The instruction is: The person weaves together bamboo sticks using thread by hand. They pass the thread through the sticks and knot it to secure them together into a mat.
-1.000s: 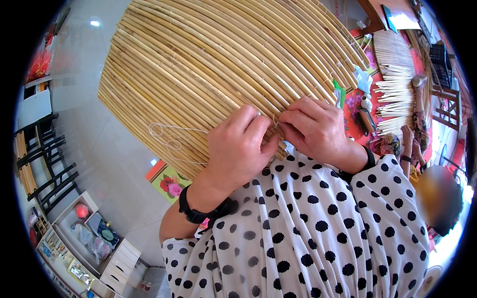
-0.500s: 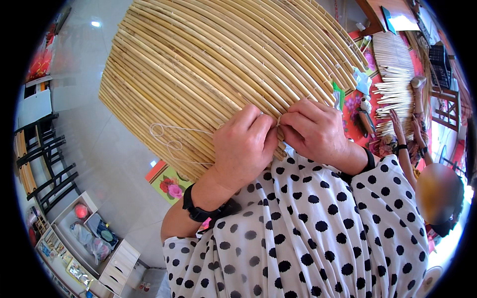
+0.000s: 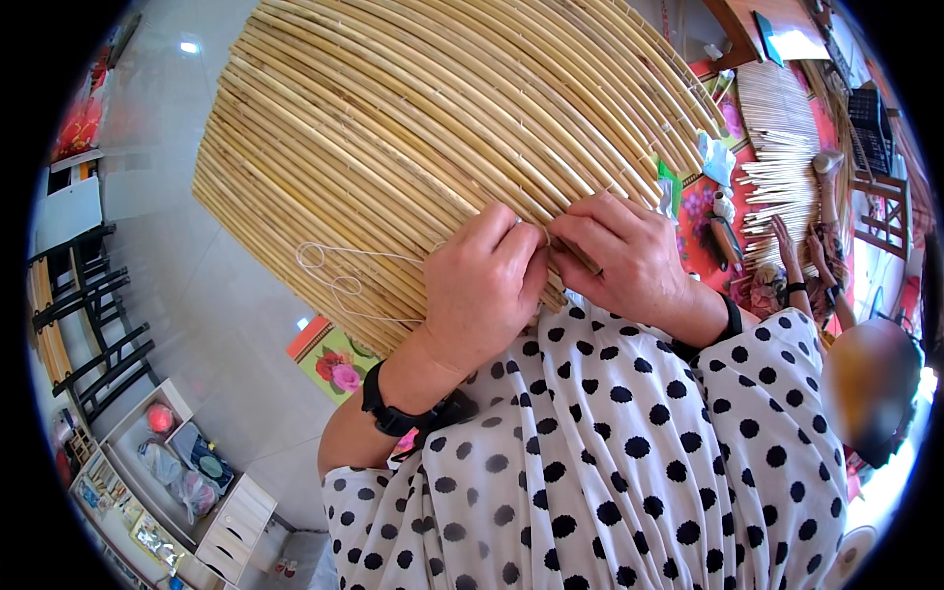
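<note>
A large mat of pale yellow reed stalks, laid side by side and bound with rows of thin thread, spreads out in front of me. At its near edge my left hand is closed in a pinch on white string. My right hand is pinched closed right beside it, fingers at the same string over the end stalks. A loose length of the white string loops across the mat left of my left hand. The fingertips hide the exact spot where the string meets the stalks.
A flowered mat lies under the reeds on the grey tiled floor. At right, another person's hands rest by a second spread of stalks on red flowered cloth. An open drawer unit stands lower left, folded black-legged furniture above it.
My right hand's fingers have turned slightly at the string, close to my left fingertips. My left hand has barely moved, and the reed mat has shifted a little to the left.
</note>
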Available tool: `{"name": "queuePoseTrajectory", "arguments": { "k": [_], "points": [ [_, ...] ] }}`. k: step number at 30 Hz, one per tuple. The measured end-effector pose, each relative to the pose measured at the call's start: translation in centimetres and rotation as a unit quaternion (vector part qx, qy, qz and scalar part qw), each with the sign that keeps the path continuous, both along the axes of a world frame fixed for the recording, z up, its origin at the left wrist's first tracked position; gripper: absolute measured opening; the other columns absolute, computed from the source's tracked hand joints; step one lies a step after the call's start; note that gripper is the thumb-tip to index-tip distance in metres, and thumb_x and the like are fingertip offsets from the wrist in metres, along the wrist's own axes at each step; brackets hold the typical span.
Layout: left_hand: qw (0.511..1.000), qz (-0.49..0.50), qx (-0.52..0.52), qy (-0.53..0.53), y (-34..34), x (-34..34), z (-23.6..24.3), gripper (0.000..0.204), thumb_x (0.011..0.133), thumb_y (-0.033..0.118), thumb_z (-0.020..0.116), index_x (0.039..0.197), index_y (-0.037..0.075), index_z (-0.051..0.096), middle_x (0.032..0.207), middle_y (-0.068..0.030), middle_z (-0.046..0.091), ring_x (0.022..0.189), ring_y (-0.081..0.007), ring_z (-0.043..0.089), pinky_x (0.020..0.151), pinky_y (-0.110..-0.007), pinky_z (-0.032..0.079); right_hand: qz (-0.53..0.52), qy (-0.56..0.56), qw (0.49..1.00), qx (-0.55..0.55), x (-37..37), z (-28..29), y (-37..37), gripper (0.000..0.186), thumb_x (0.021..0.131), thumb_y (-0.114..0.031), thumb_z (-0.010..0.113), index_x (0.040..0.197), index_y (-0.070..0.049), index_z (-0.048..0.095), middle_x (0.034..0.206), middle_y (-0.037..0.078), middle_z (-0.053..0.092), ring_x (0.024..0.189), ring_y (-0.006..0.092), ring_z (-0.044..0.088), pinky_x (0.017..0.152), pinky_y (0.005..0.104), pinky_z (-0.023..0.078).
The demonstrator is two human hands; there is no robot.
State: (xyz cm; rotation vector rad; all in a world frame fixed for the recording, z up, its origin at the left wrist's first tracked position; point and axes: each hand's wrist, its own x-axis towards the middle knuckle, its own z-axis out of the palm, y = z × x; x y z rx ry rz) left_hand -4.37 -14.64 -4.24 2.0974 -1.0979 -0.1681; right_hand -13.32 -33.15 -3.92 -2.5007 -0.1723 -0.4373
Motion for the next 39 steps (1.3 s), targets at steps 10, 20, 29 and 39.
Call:
{"name": "queuePoseTrajectory", "arguments": {
  "k": [10, 20, 29, 39],
  "points": [
    [1.0, 0.005, 0.001, -0.026, 0.1, -0.1, -0.5, 0.016, 0.082, 0.01, 0.08, 0.094, 0.009, 0.071, 0.088, -0.0066, 0.056, 0.076, -0.0274, 0.066, 0.063, -0.04, 0.054, 0.007, -0.004, 1.0, -0.002, 0.0, -0.7, 0.1, 0.018, 0.08, -0.011, 0.082, 0.095, -0.01, 0.072, 0.092, 0.003, 0.065, 0.077, 0.0249, 0.07, 0.066, 0.0371, 0.058],
    [1.0, 0.007, 0.001, -0.029, 0.1, -0.2, -0.6, 0.016, 0.081, 0.008, 0.081, 0.094, 0.009, 0.071, 0.088, -0.0066, 0.056, 0.075, -0.0278, 0.066, 0.063, -0.04, 0.054, 0.002, -0.004, 1.0, 0.003, 0.2, -0.6, 0.2, 0.017, 0.079, -0.009, 0.082, 0.093, -0.009, 0.073, 0.09, 0.004, 0.066, 0.075, 0.0256, 0.069, 0.065, 0.0379, 0.058],
    [1.0, 0.012, 0.002, -0.029, -0.1, -0.2, -0.7, 0.017, 0.079, 0.003, 0.082, 0.092, 0.008, 0.071, 0.086, -0.0071, 0.058, 0.075, -0.0295, 0.066, 0.064, -0.041, 0.054, -0.004, 0.017, 0.999, 0.027, 0.1, -1.0, 0.2, 0.014, 0.08, -0.01, 0.082, 0.092, -0.008, 0.075, 0.088, 0.005, 0.067, 0.073, 0.0277, 0.069, 0.064, 0.0402, 0.058],
    [0.996, -0.002, -0.018, -0.085, 0.0, -0.3, -1.6, 0.018, 0.079, 0.011, 0.08, 0.089, 0.009, 0.065, 0.086, -0.0073, 0.051, 0.069, -0.0264, 0.064, 0.056, -0.04, 0.051, -0.046, 0.026, 0.998, -0.019, 0.0, -1.3, 1.0, 0.011, 0.084, -0.014, 0.078, 0.085, -0.011, 0.068, 0.084, 0.006, 0.061, 0.063, 0.0277, 0.068, 0.055, 0.0405, 0.056]
  ]
}}
